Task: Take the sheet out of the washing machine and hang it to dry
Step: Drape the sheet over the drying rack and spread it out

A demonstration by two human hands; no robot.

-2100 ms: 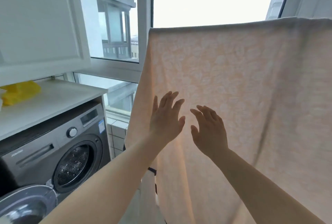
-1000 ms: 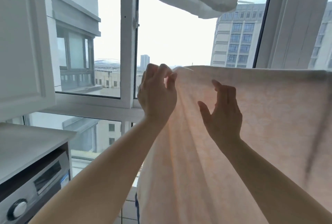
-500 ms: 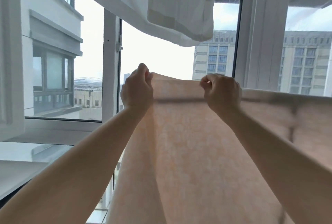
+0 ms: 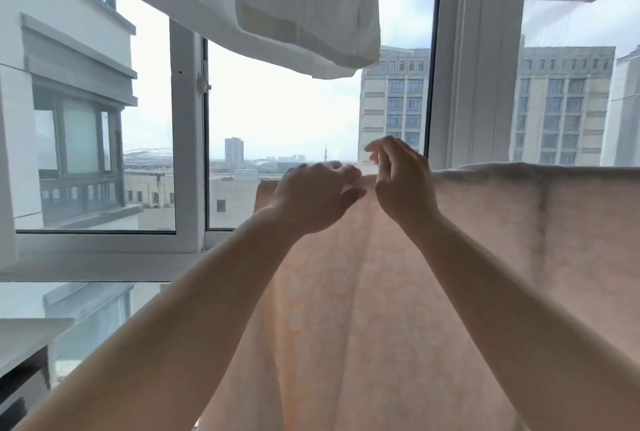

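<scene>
The sheet (image 4: 398, 292) already hangs draped, left hand (image 4: 313, 200) pinching its top edge, right hand (image 4: 403, 185) loose above; only straightening seems left.

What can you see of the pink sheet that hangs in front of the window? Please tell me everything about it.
The sheet is pale peach-pink cloth with a faint round pattern, thin enough for daylight to glow through. It hangs down from a straight top edge, in soft vertical folds; its support is hidden. The left hand touches the top edge near the left corner. The right hand is beside it, fingers loosely curled; whether it grips is unclear. White laundry hangs above, apart from it.
</scene>
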